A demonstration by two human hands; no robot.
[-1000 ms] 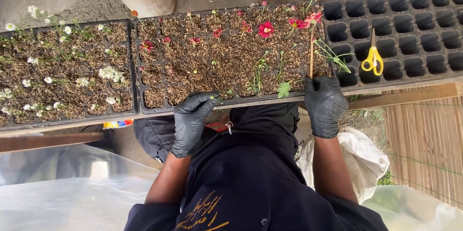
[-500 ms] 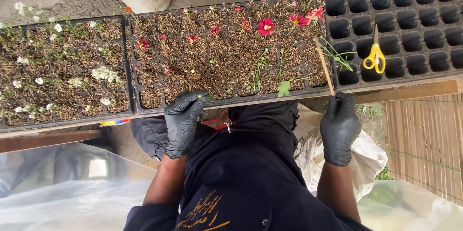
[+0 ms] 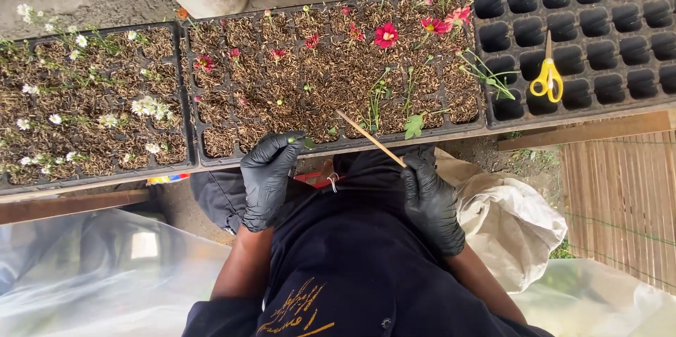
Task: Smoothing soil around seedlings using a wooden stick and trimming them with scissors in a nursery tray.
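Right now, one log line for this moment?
left hand: pinching seedling at middle tray edge | right hand: holding wooden stick | scissors: on empty tray

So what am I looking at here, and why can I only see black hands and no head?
The camera sits on the person's head and looks down, so you see only their body and hands. Both hands wear black gloves. The left hand pinches a tiny green sprout at the edge of the middle seedling tray, which is full of brown soil and small red flowers. The right hand holds a thin wooden stick, its tip over that tray. Another tray with white flowers lies to the left. An empty black tray to the right carries yellow scissors.
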